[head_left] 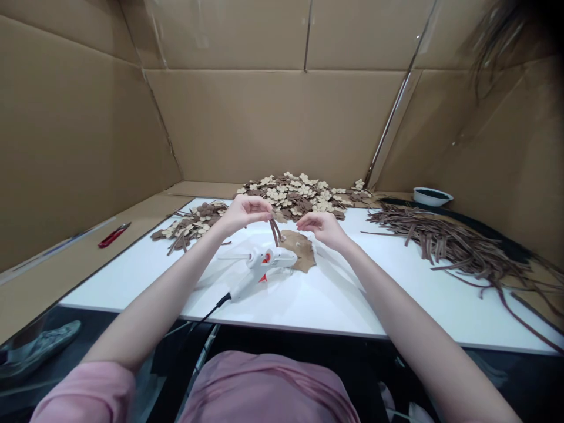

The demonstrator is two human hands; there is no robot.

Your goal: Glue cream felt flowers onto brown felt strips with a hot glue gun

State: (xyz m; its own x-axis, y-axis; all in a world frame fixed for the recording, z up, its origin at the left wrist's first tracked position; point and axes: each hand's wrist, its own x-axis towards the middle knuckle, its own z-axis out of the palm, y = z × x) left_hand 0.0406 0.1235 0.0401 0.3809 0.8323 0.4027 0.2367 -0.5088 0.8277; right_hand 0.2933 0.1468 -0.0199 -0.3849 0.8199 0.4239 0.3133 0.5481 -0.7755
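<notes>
Brown strips (pixel 275 231) hang from the fingertips of my left hand (pixel 247 214), which is closed on them above the middle of the white board. To their right, my right hand (pixel 324 228) has its thumb and fingertips pressed together; whatever they hold is too small to make out. A white glue gun (pixel 259 267) with a red trigger lies below the hands, its nozzle toward the left and its black cord running to the front edge. Partly behind it is a brown, irregular flat piece (pixel 305 254) with small light spots.
Cream and brown flower cutouts (pixel 299 194) are heaped at the back, with a smaller pile (pixel 198 223) at left. Many brown strips (pixel 445 238) lie at right, near a white bowl (pixel 432 197). A red cutter (pixel 114 235) rests far left. Cardboard walls (pixel 273 123) surround the white board (pixel 150 276).
</notes>
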